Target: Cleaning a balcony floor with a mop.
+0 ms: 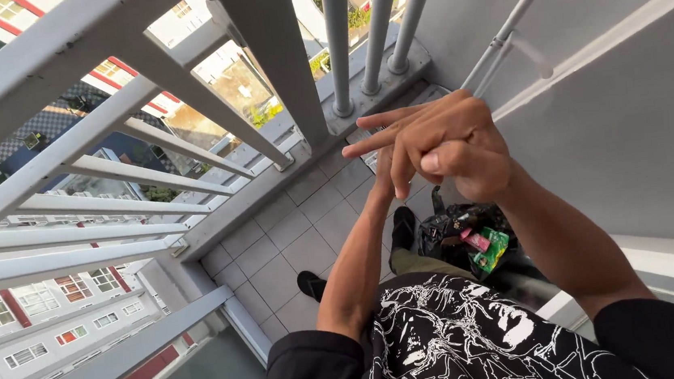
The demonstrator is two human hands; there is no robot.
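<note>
Shirt (pixel 464 341): black with white print, nearest the camera, both arms rose from it to meet in front of the chest
Right hand (pixel 464 150): lay on top, loosely curled, index and middle fingers stretched out toward the railing; it held nothing
Left hand (pixel 386 179): mostly hidden under the right; fingers seemed pressed into the other palm, probably empty, though the grip could not be read for certain
Bag (pixel 459 240): black plastic sack on the tiles just beside the right foot, mouth open, green and pink wrappers showing at the top; well below the hands, untouched
Feet (pixel 402 228): dark sandals, one close against the bag, the other nearer the glass panel
Risk, near: a step to the right would likely have tipped the open bag and spilled the wrappers
Floor (pixel 293 250): narrow strip of grey tiles, wall on the right, railing on the left, little turning room
Railing (pixel 149 181): white bars with wide gaps; a loose wrapper could have slid through and dropped
Pole (pixel 510 28): thin white rod leaned in the far corner; a knock looked able to topple it
Far: rooftops and buildings well below, a long drop past the edge
</note>
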